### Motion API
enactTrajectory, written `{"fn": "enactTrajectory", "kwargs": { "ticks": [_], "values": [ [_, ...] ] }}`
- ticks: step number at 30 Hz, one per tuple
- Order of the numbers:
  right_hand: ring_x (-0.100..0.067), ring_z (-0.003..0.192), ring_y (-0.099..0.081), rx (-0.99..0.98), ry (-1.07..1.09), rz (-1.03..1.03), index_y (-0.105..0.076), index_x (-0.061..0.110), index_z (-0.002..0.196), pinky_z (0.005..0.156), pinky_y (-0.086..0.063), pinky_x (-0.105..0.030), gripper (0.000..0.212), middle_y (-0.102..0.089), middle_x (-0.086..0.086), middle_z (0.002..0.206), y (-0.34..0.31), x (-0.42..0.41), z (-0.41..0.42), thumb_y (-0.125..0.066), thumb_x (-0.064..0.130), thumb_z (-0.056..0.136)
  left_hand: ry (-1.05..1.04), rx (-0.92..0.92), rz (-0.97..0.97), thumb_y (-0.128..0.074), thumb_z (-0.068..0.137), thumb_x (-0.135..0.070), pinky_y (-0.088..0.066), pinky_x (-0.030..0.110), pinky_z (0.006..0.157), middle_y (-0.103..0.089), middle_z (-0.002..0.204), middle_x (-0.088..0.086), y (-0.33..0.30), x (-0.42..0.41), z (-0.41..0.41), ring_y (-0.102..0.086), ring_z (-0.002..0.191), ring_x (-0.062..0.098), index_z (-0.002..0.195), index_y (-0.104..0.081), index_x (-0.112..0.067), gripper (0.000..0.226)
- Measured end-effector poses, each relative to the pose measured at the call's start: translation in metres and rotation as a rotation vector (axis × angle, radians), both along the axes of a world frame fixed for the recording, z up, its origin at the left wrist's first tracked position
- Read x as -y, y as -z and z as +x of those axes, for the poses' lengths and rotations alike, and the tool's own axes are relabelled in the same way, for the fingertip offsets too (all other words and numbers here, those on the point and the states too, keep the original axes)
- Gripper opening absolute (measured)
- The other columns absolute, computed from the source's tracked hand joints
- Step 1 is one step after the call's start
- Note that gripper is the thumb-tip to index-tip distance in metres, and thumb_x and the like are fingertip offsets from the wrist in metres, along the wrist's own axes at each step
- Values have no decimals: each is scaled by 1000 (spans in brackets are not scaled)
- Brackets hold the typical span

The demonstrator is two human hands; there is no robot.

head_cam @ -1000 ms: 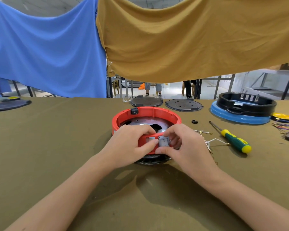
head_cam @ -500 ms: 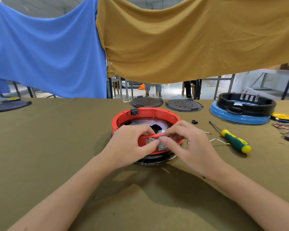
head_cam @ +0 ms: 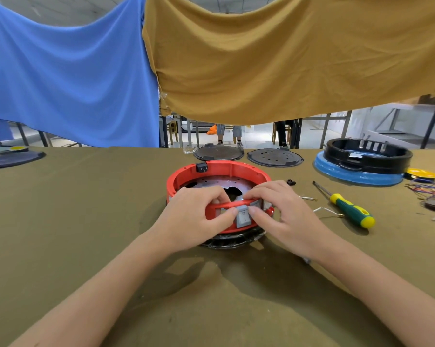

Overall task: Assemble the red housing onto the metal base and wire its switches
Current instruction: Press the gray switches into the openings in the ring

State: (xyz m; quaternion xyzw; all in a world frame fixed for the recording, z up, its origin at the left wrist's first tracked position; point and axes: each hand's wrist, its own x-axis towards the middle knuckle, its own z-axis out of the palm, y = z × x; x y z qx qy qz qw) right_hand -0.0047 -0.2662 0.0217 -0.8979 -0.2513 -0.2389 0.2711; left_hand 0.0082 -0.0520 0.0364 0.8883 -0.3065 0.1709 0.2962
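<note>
A: Item one, red housing (head_cam: 219, 171): centre of frame, seated over the metal base (head_cam: 219, 184); grey switch (head_cam: 243, 217) at its near wall, partly in the cutout.

B: Hands?

A: Left hand (head_cam: 195, 217): fingers curled over the near rim, thumb against the switch; right hand (head_cam: 284, 214): thumb and forefinger pinching the switch.

B: Handling note?

A: Likely best pressed square, rim braced from behind; a tilted entry may jam.

B: Surroundings?

A: Screwdriver (head_cam: 346, 209) right of centre; loose wires (head_cam: 429, 189) far right; table (head_cam: 73, 221) beneath.
</note>
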Motion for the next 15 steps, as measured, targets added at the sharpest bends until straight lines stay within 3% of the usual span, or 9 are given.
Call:
{"fn": "enactTrajectory", "kwargs": {
  "ticks": [15],
  "values": [
    [3,114,-42,-47,-5,51,-68,25,116,86,-28,1,23,-58,21,110,-4,-2,-2,-58,29,96,-24,-58,-7,-50,84,-47,-42,33,77,-64,73,-13,-1,1,-1,-60,74,9,81,-60,-30,19]
  ]
}}
